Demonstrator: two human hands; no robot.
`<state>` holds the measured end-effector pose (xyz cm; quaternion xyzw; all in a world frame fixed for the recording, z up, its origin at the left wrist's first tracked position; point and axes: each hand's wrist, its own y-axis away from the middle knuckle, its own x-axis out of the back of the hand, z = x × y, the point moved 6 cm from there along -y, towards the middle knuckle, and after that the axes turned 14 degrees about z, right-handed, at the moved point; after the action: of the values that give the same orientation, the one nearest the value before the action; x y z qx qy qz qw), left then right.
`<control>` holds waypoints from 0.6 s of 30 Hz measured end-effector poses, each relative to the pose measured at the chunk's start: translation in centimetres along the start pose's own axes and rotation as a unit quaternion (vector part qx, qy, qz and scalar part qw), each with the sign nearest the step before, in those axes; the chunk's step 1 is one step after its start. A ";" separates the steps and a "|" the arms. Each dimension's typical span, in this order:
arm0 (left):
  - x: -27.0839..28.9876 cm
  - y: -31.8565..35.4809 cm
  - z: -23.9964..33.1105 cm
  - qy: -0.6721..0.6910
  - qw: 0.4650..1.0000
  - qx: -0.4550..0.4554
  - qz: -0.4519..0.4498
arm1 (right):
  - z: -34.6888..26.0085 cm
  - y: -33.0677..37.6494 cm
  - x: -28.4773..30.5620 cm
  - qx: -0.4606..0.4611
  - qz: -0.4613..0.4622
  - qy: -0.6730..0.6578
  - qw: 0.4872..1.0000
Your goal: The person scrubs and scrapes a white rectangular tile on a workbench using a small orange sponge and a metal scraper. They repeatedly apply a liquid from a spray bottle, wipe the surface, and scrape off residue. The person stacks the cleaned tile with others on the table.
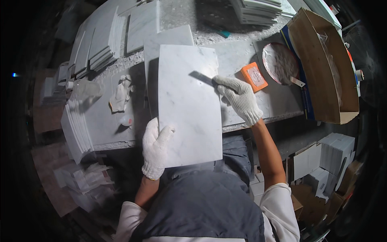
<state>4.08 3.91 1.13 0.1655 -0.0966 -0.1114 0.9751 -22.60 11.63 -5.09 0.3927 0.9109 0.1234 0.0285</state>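
A white, grey-veined marble tile (pixel 189 109) is held up lengthwise in front of me, over the bench's near edge. My left hand (pixel 156 145), in a white knit glove, grips its lower left edge with the thumb on the face. My right hand (pixel 238 96), gloved the same way, is closed on a flat grey scraper blade (pixel 201 78). The blade lies over the upper right part of the tile's face; whether it touches is hard to tell. Another marble tile (pixel 181 35) lies behind the held one on the bench.
An orange box (pixel 254 76) and a round tin of whitish paste (pixel 278 60) sit right of the tile, beside an open cardboard box (pixel 342 80). At left are a spare glove (pixel 121 94), a plastic bottle (pixel 86 89) and stacked tiles (pixel 102 40). More tiles (pixel 258 10) stand at the back.
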 end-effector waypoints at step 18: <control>0.0 0.1 0.3 -0.001 1.000 -0.018 -0.022 | 5.4 2.0 1.3 -0.141 0.022 -0.298 0.944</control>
<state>4.01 3.98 1.42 0.1502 -0.0918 -0.1351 0.9751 -21.28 15.02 -9.80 0.4232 0.8255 0.1284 0.3505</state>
